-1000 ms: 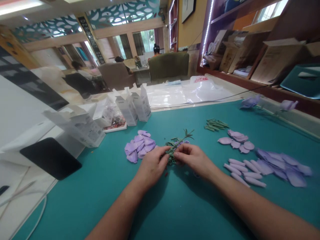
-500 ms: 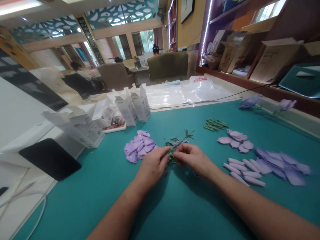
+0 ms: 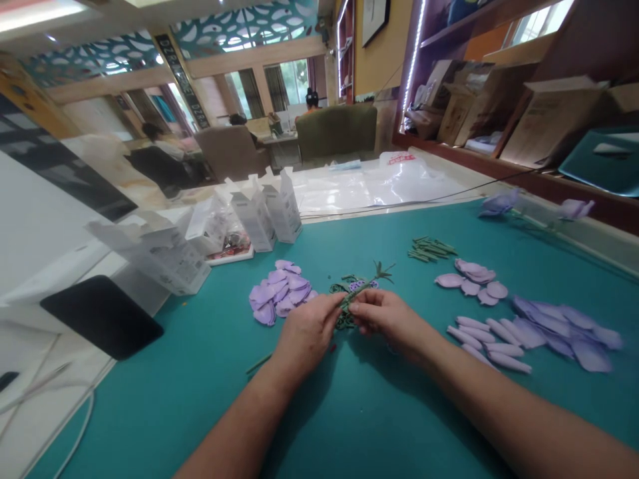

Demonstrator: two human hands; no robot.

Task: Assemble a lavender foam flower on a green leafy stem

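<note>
A green artificial flower stem point(image 3: 363, 287) with a pointed leafy tip is held slanting up to the right. My left hand point(image 3: 310, 327) pinches it between thumb and fingers, and what seems to be its lower end pokes out left of my wrist. Close beside, my right hand point(image 3: 382, 311) also has its fingertips closed on the stem. Below the fingertips lies a pile of green curled pieces point(image 3: 344, 320), partly covered, with a purple patterned item behind the stem. Left of the hands is a heap of purple petals point(image 3: 279, 293).
On the green mat point(image 3: 349, 426) at right are green sticks point(image 3: 432, 249), pale petals point(image 3: 472, 279), rolled lilac pieces point(image 3: 492, 339) and large purple petals point(image 3: 569, 329). Purple flowers point(image 3: 499, 203) lie at the back right. White boxes point(image 3: 254, 216) and a black pad point(image 3: 102, 318) stand left.
The stem has shifted slightly up and right between my fingers, and a thin green end now shows left of my left wrist. Both hands keep nearly the same place.
</note>
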